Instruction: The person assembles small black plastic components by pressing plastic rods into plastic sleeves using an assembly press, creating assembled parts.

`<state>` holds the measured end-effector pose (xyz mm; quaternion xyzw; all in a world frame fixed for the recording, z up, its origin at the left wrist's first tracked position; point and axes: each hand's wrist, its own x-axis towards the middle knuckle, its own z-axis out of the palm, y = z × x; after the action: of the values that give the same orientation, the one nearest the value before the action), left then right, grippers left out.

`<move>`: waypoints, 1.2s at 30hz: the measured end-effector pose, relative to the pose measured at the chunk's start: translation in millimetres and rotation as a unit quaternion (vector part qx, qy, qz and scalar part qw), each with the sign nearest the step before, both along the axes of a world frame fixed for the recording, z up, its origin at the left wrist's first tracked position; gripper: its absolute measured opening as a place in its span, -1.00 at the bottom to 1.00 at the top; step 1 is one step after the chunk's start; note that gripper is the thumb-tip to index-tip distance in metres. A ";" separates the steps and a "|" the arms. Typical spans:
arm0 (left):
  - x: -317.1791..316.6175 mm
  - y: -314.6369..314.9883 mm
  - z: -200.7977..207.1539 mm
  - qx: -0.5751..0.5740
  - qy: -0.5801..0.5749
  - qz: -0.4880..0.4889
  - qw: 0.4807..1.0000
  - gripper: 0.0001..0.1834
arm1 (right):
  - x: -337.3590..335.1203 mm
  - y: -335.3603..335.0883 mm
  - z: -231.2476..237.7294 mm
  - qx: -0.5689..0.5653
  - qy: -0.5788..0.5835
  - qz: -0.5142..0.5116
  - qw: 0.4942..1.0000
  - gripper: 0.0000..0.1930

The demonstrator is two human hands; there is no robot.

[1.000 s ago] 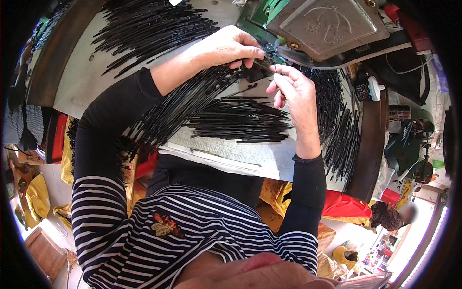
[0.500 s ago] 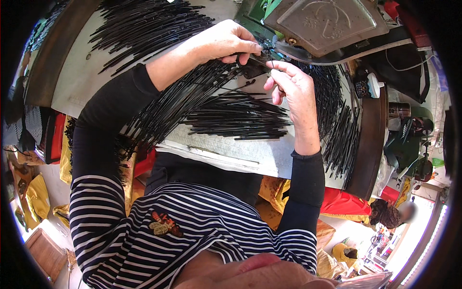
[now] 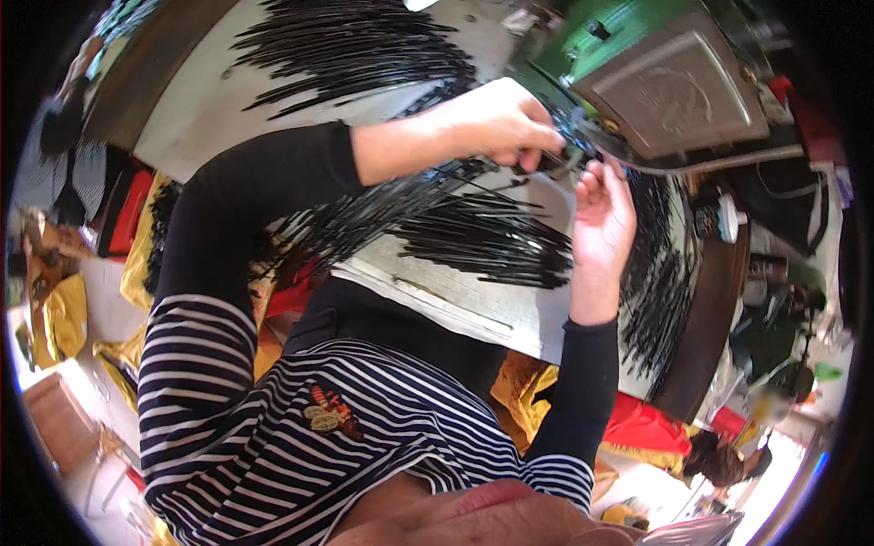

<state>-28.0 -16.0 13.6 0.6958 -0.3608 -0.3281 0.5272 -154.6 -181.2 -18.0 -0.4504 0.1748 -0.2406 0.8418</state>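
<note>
My left hand (image 3: 517, 129) reaches across to the green machine with a grey metal cover (image 3: 678, 91), thumb and fingers pinched together at its edge. What they grip is dark, small and blurred. Just to the right, my right hand (image 3: 603, 214) is raised with its palm partly showing and its fingers curled up close to the machine's underside; anything in them is hidden. Under and around both hands lie thin black rods (image 3: 482, 238), spread in bundles on the pale worktable (image 3: 437, 305).
Another heap of black rods (image 3: 350, 50) lies at the far left, and more hang along the right edge (image 3: 657, 309). A dark brown rim (image 3: 706, 318) borders the table on the right. Yellow sacks (image 3: 66, 318) and a red cloth (image 3: 646, 423) are below.
The whole view has shifted, so the table and machine sit lower and further right. My right hand has turned, its fingers now pointing up towards the machine. My left hand keeps its pinch.
</note>
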 end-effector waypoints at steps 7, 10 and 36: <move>-11.2 20.5 4.2 0.049 -0.237 -0.083 0.967 -0.66 | 0.8 2.7 -7.8 -0.031 0.018 0.050 0.998 -0.81; -1.5 53.1 11.1 0.105 -0.459 -0.097 0.877 -0.76 | 2.2 -11.3 -9.7 -0.036 0.005 0.016 0.999 -0.77; 64.9 96.7 -21.6 0.221 -0.563 0.084 0.792 -0.89 | 5.0 -4.9 -9.4 -0.025 -0.013 0.012 1.000 -0.79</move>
<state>36.9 80.8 -8.0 0.8827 -0.4513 0.0967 0.0882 -149.6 -186.0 -27.4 -0.4706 0.1521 -0.2403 0.8353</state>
